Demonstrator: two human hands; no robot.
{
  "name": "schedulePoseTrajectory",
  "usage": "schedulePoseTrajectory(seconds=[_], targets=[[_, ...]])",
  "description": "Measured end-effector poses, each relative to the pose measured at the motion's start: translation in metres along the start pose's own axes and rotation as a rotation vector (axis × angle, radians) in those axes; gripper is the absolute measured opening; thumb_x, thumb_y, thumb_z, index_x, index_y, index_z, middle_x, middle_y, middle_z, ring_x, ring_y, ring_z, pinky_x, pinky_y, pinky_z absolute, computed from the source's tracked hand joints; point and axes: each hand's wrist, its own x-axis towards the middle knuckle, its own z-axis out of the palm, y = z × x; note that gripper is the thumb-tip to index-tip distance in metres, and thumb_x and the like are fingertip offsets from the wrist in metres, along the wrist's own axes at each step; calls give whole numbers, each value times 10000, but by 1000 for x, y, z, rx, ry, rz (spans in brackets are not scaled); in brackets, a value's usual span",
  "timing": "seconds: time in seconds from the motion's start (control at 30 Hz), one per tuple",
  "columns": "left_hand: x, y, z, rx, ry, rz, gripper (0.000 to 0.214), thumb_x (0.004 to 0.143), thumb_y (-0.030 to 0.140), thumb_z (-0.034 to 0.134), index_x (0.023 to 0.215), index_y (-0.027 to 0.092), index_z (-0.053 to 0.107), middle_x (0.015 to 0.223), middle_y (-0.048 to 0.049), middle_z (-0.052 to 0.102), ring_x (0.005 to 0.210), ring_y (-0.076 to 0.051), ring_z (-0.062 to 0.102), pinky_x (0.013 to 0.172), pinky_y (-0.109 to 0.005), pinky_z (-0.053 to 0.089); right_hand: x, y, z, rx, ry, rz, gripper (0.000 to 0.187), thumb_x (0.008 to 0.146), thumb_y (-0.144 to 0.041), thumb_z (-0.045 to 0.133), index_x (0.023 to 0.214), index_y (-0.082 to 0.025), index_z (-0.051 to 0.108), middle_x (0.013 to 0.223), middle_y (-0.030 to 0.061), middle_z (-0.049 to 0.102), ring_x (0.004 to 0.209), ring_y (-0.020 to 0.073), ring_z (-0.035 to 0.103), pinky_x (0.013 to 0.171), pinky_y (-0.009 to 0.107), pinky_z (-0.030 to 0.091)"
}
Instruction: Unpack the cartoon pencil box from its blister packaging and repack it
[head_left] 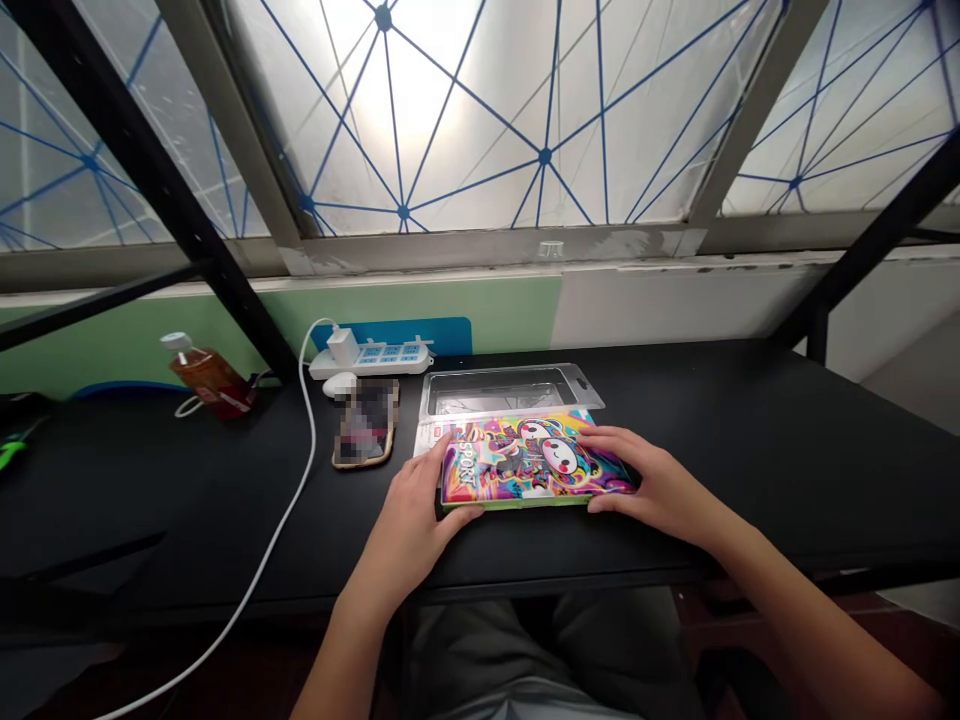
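Note:
A flat, brightly coloured box printed with cartoon faces lies on the black desk, its green lower edge toward me. My left hand holds its left end, thumb along the front edge and fingers at the side. On the right end, my right hand has its fingers over the top and its thumb at the front edge. Just behind the box is a clear plastic blister shell with a hang tab. Part of a white printed card shows at the box's left; the rest is covered.
A phone lies left of the box, with a white rounded object behind it. Farther back sits a power strip with a charger; its white cable crosses the desk. A bottle and black frame posts stand left.

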Motion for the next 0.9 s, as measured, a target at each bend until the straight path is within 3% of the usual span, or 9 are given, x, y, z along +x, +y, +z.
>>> schedulePoseTrajectory(seconds=[0.07, 0.17, 0.27, 0.47, 0.57, 0.67, 0.77, 0.83, 0.9], targets=[[0, 1, 1, -5, 7, -23, 836, 916, 411, 676, 1601, 361, 199, 1457, -113, 502, 1369, -319, 478, 1115, -495, 399, 7, 4, -7, 89, -22, 47, 649, 733, -573, 809, 1290, -270, 668, 1361, 110, 658, 1261, 338, 606, 1070, 507, 493], [-2, 4, -1, -8, -3, -38, 952, 893, 425, 706, 1616, 383, 89, 1456, -117, 507, 1373, -338, 469, 1103, -512, 401, 23, 11, -13, 229, -22, 216, 498, 850, -643, 644, 1101, -230, 762, 1110, 84, 772, 1057, 338, 705, 934, 472, 564], [-4, 7, -3, -15, -35, -58, 1063, 882, 452, 714, 1613, 387, -56, 1484, -113, 511, 1408, -358, 429, 1093, -524, 402, 35, 18, -8, 277, 35, 395, 527, 917, -667, 516, 973, -201, 758, 932, 71, 793, 873, 315, 735, 758, 412, 589], [-6, 7, -2, -55, -32, -74, 1052, 890, 535, 677, 1609, 370, -73, 1498, -113, 514, 1412, -354, 433, 1080, -496, 411, 15, 21, 1, 243, 170, 345, 533, 977, -604, 458, 1350, -241, 574, 1120, 96, 772, 972, 292, 733, 821, 409, 584], [-5, 5, -3, -124, 59, -134, 865, 930, 588, 589, 1598, 313, 114, 1424, -135, 559, 1299, -325, 553, 1035, -475, 452, -4, 16, 0, 170, 103, 157, 609, 969, -665, 398, 1381, -254, 575, 1322, 115, 685, 1144, 315, 677, 965, 453, 543], [-3, 2, -4, -88, 95, -148, 566, 966, 615, 488, 1400, 252, 470, 1310, -131, 607, 1222, -316, 588, 1021, -482, 460, -14, 9, 2, 75, 63, 92, 656, 898, -629, 584, 1456, -290, 507, 1409, 112, 622, 1227, 328, 629, 1008, 487, 529], [-1, -1, -4, -28, 72, -77, 532, 983, 606, 451, 1365, 243, 519, 1330, -125, 599, 1258, -317, 546, 1053, -497, 437, -12, 5, 6, -26, 132, 85, 509, 907, -484, 642, 1378, -304, 568, 1416, 103, 610, 1254, 322, 604, 1016, 518, 519], [1, -3, -3, 11, 55, -25, 531, 984, 593, 462, 1386, 251, 523, 1390, -115, 580, 1307, -322, 507, 1083, -508, 413, -10, 7, 6, -71, 178, 94, 338, 956, -458, 571, 1235, -286, 654, 1361, 100, 643, 1225, 315, 615, 1001, 510, 517], [3, -3, -2, 56, 13, 19, 446, 995, 565, 461, 1302, 274, 603, 1435, -85, 567, 1348, -325, 469, 1100, -512, 396, -7, 10, 6, -113, 162, 157, 305, 1000, -465, 478, 1049, -268, 706, 1265, 94, 684, 1148, 297, 646, 947, 477, 526]])
